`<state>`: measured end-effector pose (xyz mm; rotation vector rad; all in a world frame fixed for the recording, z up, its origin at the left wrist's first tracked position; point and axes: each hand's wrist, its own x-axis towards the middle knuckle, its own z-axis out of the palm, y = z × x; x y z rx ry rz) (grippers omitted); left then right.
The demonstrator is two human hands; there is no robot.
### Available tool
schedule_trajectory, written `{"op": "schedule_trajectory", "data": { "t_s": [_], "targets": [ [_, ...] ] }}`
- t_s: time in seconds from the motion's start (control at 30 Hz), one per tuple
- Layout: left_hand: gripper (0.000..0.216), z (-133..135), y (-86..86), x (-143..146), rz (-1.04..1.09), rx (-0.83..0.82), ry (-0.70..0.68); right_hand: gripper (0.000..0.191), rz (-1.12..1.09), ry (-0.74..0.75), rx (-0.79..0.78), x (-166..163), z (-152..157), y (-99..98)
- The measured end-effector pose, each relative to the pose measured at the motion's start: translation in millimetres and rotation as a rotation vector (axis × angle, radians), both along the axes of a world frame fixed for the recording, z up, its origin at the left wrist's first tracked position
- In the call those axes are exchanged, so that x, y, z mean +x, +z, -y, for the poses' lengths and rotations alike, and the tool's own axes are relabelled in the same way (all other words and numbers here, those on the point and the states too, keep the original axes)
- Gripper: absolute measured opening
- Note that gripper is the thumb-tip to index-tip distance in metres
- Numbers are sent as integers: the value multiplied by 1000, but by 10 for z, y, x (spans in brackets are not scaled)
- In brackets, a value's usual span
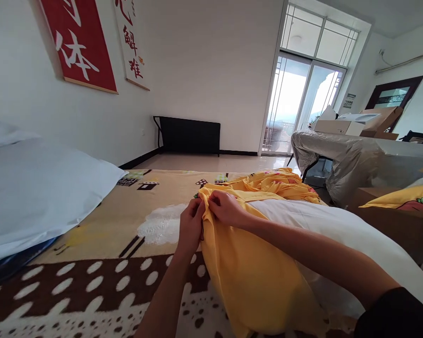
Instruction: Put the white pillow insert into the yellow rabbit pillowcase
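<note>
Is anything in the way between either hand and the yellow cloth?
Nothing visible is. The left hand and right hand both pinch the yellow cloth directly, near its far-left corner. The white bedding lies to the right, not between hands and cloth.

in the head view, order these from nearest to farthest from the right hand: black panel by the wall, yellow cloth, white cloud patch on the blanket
1. Yellow cloth: pinched in the right hand.
2. White cloud patch: left of the cloth, on the blanket.
3. Black panel: beyond the blanket, by the wall.
</note>
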<state>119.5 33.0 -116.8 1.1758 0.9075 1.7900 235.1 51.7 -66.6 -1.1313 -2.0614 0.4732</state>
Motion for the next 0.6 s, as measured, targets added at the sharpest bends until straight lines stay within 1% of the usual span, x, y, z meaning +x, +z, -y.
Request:
{"op": "schedule_trajectory", "data": {
  "t_s": [0.07, 0.13, 0.23, 0.33, 0.43, 0.5, 0.57, 0.6],
  "targets": [
    [34, 10, 12, -16, 0, -47, -75, 19, 13, 19, 13, 13, 1, -5],
    [38, 27, 30, -38, -10, -80, -117, 20, 22, 34, 22, 17, 16, 13],
    [41, 77, 98, -93, -4, -78, -92, 21, 21, 62, 21, 2, 41, 67],
    [39, 165, 228, -164, 77, -58, -36, 19, 22, 95, 3, 9, 42, 125],
    [28, 244, 374, -248, 254, -41, 9, 9, 45, 74, -29, 117, 16, 174],
    [17, 249, 433, -343, 399, -44, 45, 5, 77, 38, -12, 270, -2, 190],
    [6, 206, 431, -490, 456, -68, 94, 6, 127, -13, 42, 485, -11, 183],
    [4, 175, 406, -583, 434, -81, 118, 9, 159, -46, 61, 609, -8, 168]
  ]
}}
